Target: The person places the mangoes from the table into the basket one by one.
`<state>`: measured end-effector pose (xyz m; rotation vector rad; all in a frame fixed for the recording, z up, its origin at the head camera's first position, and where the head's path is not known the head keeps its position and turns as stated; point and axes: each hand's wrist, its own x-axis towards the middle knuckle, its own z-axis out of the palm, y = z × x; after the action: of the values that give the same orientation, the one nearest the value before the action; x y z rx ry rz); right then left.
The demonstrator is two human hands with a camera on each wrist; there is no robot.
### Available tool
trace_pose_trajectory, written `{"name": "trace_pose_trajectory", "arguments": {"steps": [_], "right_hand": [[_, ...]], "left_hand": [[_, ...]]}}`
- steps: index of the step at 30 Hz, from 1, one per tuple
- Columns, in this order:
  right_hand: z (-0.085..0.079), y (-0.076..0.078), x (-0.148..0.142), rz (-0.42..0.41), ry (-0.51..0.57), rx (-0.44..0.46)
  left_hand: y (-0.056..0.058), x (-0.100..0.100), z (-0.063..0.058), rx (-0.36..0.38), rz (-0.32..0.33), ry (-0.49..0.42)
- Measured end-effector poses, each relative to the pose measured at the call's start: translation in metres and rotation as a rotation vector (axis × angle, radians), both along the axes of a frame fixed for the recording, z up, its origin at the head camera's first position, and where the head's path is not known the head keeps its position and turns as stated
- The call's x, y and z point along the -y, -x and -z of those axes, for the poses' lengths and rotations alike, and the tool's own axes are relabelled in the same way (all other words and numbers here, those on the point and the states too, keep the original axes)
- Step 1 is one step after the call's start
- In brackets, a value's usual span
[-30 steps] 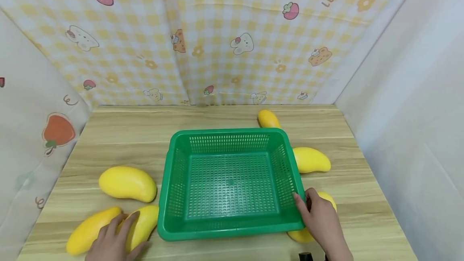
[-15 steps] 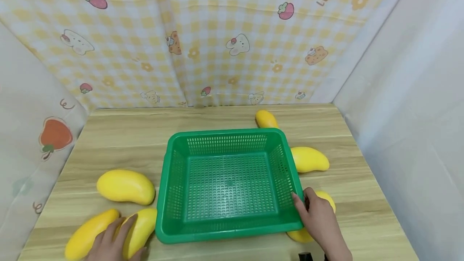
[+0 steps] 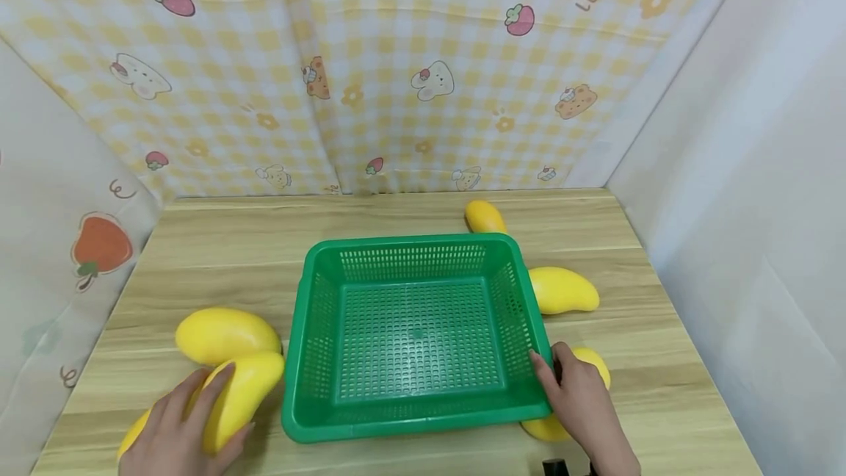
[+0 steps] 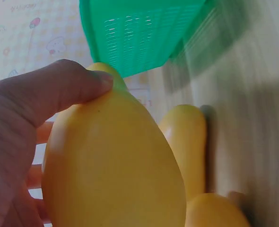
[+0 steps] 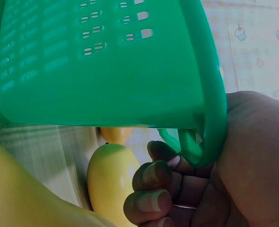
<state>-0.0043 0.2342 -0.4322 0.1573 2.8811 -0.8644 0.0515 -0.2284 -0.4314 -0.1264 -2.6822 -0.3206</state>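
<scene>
My left hand [image 3: 178,424] grips a yellow mango [image 3: 246,395] with thumb and fingers on its sides. In the left wrist view the held mango [image 4: 113,161] is off the table, its tip near the basket. My right hand [image 3: 588,399] holds the right rim of a green plastic basket [image 3: 416,428]; in the right wrist view the fingers [image 5: 151,201] curl under the rim, and the thumb is out of view. Nothing lies in the basket. Beside the left hand are another mango [image 3: 225,336] and one partly covered mango [image 3: 132,433].
Right of the basket lies a mango [image 3: 565,290], with a smaller orange-yellow mango [image 3: 485,217] behind the basket. Yellow fruit [image 3: 595,364] shows around the right hand, partly hidden. A checked curtain [image 3: 396,94] backs the wooden table [image 3: 231,255].
My left hand has lifted its mango off the table and shifted slightly left with it, over the neighbouring mangoes. The right hand keeps its hold on the basket. The head view has shifted a little.
</scene>
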Motion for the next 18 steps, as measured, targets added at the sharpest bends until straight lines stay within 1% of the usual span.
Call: {"name": "trace_pose_trajectory", "arguments": {"steps": [3, 7, 13, 16, 18], "right_hand": [[-0.001, -0.001, 0.001, 0.001, 0.01, 0.002], [0.0, -0.002, 0.002, 0.004, 0.027, 0.018], [-0.001, -0.001, 0.004, 0.021, 0.027, 0.07], [-0.001, 0.0, 0.003, 0.018, 0.032, 0.081], [-0.001, 0.0, 0.003, 0.018, 0.039, 0.091]], "left_hand": [[0.006, 0.0, -0.008, 0.023, 0.021, 0.002], [0.014, 0.0, -0.016, 0.012, 0.074, 0.013], [0.022, 0.004, -0.027, -0.039, 0.112, 0.013], [0.028, 0.006, -0.035, -0.071, 0.115, 0.014], [0.033, 0.007, -0.041, -0.105, 0.131, 0.01]]}}
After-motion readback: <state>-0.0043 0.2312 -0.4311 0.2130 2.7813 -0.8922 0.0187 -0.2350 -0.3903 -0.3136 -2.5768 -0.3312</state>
